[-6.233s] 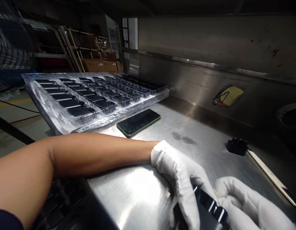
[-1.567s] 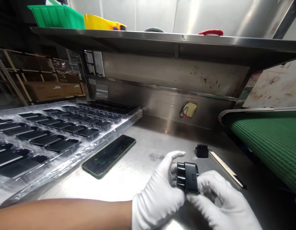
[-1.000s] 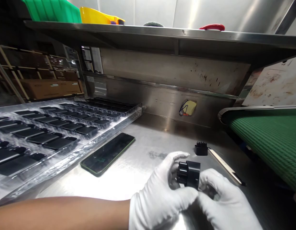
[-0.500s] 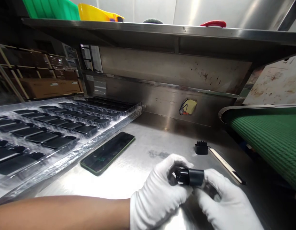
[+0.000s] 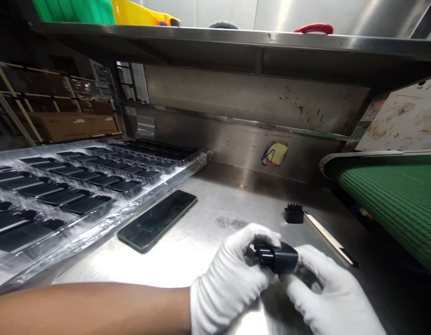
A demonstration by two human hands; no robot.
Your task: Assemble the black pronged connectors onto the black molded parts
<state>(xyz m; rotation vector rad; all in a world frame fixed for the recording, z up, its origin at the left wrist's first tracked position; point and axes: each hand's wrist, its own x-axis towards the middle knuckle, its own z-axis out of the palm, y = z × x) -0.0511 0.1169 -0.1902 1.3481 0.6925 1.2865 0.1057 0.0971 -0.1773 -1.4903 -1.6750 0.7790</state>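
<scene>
A small black plastic housing (image 5: pixel 286 258) with a row of glossy rounded prongs at its left end is held between my two white-gloved hands. Thumb and fingers of my left hand (image 5: pixel 232 274) close around the pronged end. At the opposite end, my right hand (image 5: pixel 329 288) pinches the housing, its fingertips partly hidden. A similar black pronged piece (image 5: pixel 294 214) stands on the metal table (image 5: pixel 229 186) beyond my hands. Touching distance from it lies a thin cream-coloured stick with a black tip (image 5: pixel 330 238).
Left of my hands lies a dark phone (image 5: pixel 158 221). Clear plastic trays (image 5: pixel 131 200) with rows of flat black parts fill the left side. A green conveyor belt (image 5: pixel 393 190) runs along the right. A metal shelf (image 5: pixel 215 35) crosses above, carrying green and yellow bins.
The black housing has turned slightly in my fingers, so more of its broad face and prongs show. Both hands keep nearly the same place. The view has shifted a little.
</scene>
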